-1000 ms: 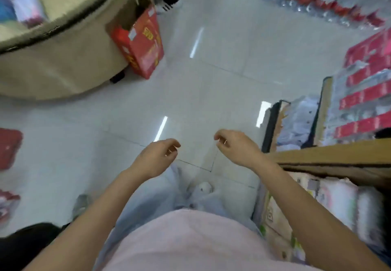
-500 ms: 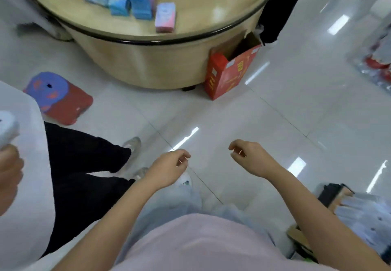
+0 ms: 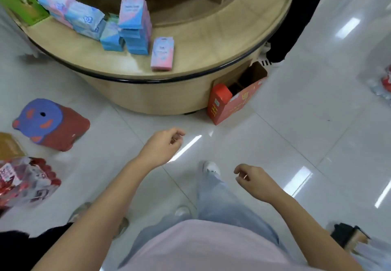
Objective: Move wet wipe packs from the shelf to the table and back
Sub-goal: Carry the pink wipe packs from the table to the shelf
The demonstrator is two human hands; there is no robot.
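A: Hands, quick?
B: L hand out front over the tiles, fingers loosely curled, holding nothing. R hand lower, closer to the body, same: loose curl, empty. Well apart from each other, touching nothing.
A: Packs?
B: All on the table, round, light wood w/ dark rim. One pink-blue pack stands upright alone near the front edge. Just left of it a stack of blue packs w/ a taller pink-blue one upright on top. A small blue pack touches the stack's left side. Further left a row of blue-pink packs, tilted, leaning back. Far left a green box, partly out of frame.
A: Hands near any?
B: No, well apart; tiles between.
A: Table otherwise?
B: Raised upper tier behind the packs, w/ an open niche.
A: Floor stuff?
B: Glossy white. Red carton, top open, touching the table base at right. Blue-topped red stool at left. Nearer, a shrink-wrapped bundle of red items, blurred, can't tell what.
A: Ppl?
B: Wearer: pink top, pale jeans, white shoe between the hands. A person in black at the table's far right side, only legs seen. Bottom-right corner: dark edge, too blurred to tell.
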